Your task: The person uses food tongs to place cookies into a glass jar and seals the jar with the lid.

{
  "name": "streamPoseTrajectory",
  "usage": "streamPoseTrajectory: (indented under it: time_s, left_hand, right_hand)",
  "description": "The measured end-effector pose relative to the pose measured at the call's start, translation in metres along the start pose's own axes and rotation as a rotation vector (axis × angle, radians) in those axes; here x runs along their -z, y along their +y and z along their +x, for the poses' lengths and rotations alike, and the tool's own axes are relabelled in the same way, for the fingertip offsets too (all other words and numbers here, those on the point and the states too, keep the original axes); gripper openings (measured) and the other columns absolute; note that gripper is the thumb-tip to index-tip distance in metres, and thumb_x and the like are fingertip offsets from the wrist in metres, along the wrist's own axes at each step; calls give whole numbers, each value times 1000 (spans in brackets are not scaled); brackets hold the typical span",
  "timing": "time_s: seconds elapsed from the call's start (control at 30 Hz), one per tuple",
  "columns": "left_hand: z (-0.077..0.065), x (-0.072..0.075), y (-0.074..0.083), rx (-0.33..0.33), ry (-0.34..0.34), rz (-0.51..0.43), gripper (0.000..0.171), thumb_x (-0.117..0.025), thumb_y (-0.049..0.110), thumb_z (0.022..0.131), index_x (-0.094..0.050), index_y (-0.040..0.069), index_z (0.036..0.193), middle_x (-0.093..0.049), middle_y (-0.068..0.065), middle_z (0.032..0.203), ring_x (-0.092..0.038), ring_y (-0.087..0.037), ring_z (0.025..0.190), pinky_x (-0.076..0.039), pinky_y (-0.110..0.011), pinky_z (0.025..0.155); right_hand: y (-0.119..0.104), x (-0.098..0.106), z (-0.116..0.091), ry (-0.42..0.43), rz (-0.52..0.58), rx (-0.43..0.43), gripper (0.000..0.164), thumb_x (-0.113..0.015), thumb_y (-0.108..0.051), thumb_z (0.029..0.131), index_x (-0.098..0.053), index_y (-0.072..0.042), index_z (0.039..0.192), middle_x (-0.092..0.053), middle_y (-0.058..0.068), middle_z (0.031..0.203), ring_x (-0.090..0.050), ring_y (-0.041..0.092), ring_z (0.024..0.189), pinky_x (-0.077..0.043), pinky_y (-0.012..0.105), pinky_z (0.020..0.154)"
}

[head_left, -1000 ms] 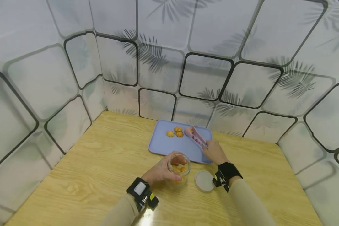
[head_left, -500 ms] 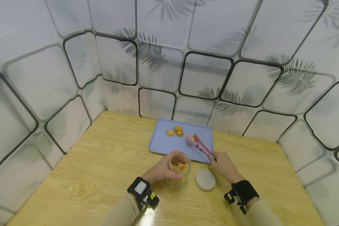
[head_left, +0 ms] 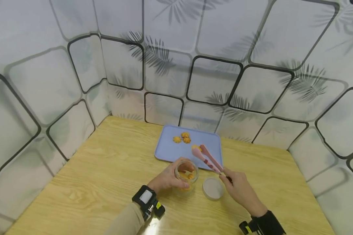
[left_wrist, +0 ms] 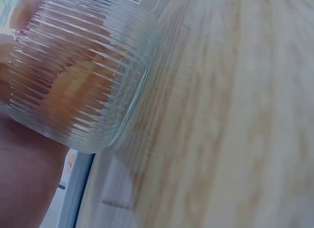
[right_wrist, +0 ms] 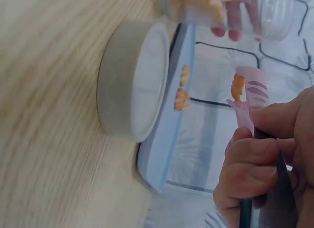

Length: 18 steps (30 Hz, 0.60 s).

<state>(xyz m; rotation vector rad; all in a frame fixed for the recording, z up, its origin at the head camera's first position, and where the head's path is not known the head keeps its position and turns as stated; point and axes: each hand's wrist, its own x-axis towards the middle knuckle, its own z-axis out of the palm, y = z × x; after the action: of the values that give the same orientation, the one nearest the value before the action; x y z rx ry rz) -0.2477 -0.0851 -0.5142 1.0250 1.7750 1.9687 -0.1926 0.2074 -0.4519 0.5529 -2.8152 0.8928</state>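
My left hand (head_left: pixel 170 178) grips a ribbed glass jar (left_wrist: pixel 93 75) standing on the table, its mouth uncovered. Several golden cookies (head_left: pixel 188 176) lie inside the jar. With my right hand (head_left: pixel 238 186) I hold pink tongs (head_left: pixel 210 160) by their dark handle. A flower-shaped cookie (right_wrist: pixel 238 87) is pinched between the tong tips, raised above the tray's near right part. Three more cookies (head_left: pixel 182 137) lie grouped on the blue tray (head_left: pixel 167 150) behind the jar. In the right wrist view, the tongs and their cookie appear below the jar, apart from it.
A round pale lid (head_left: pixel 213 188) lies on the wooden table (head_left: pixel 106 182) to the right of the jar, between my two hands. Behind the tray hangs a patterned curtain (head_left: pixel 164 107), which also runs along both sides.
My right hand has drawn back toward me and to the right, lifting the tongs and their cookie off the tray. The left hand and jar have stayed in place.
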Motion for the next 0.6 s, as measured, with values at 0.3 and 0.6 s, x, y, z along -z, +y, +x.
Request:
streamPoseTrajectory:
  time_s: [0.3,0.6]
  left_hand:
    - [0,1,-3,17,-7,16,75,-87,25,80,-47,13,142,-58,-19,138,-53,-28,131,-43,-42,113]
    - [0,3,1,99,-16,42,78,-86,24,81,-43,20,146,-58,-8,141,-51,-26,134,-41,-39,113]
  right_hand:
    - [-23,15,-27,53,13,69,35,-64,-9,100,-65,6,131,-34,-17,58,-23,-5,48,-26,17,43]
    - [-37,24,-48,61,45,149,31,-67,-5,97,-68,8,125,-43,-22,65,-31,-8,51,-34,17,42]
